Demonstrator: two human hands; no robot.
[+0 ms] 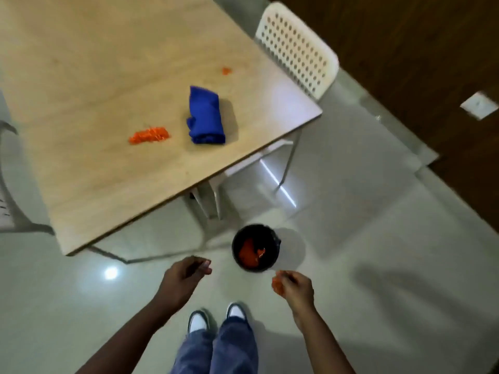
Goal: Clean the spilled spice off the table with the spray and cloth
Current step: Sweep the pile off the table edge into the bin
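- The spice is a loose orange heap on the table, just left of the cloth; a smaller fleck lies beyond the cloth, toward the white chair.
- It looks light, dry and crumbly. It will likely scatter if brushed hard, so my guess is it is best scooped in a cupped palm or swept together with the cloth.
- The cloth is blue, folded into a soft roll, limp and light. It can be taken anywhere; gripping across the middle should keep the folds together.
- A dark bin stands on the floor off the table's near corner, with orange matter inside.
- The right hand hangs just beside the bin, fingers curled round a clump of orange spice.
- The left hand hangs left of the bin, loosely curled, grasping nothing.
- No spray bottle is in view.
- No brand, label or writing can be read on anything.
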